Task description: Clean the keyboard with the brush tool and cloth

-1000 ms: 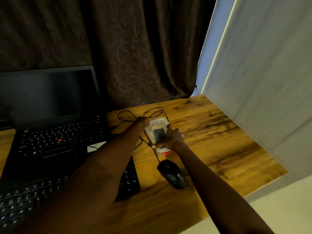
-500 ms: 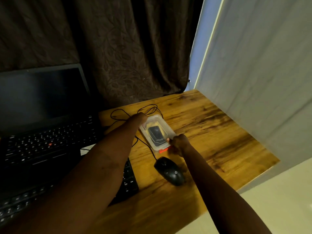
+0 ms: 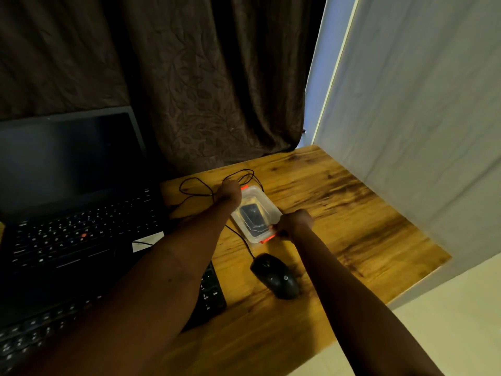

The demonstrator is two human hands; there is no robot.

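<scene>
Keyboard (image 3: 210,291): black, at worktop's (image 3: 339,213) front-left, partly under L forearm. Clear box (image 3: 264,206) w/ orange latches, dark item inside, at 1 o'clock from it. R hand (image 3: 295,222) pinches box's near end; L hand (image 3: 230,189) on far end, finger pose can't tell. Mouse (image 3: 275,275) at 6 o'clock from box; laptop (image 3: 67,164) at 9.

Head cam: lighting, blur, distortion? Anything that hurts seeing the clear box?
Head view: dim, warm light; laptop and keyboard at left sink into shadow, the pale wall at right is brightest. Head view: wide-angle stretch toward the borders; the wall edge bows slightly. Head view: no strong motion blur; the clear box reads sharp, its contents only a dark shape.
</scene>
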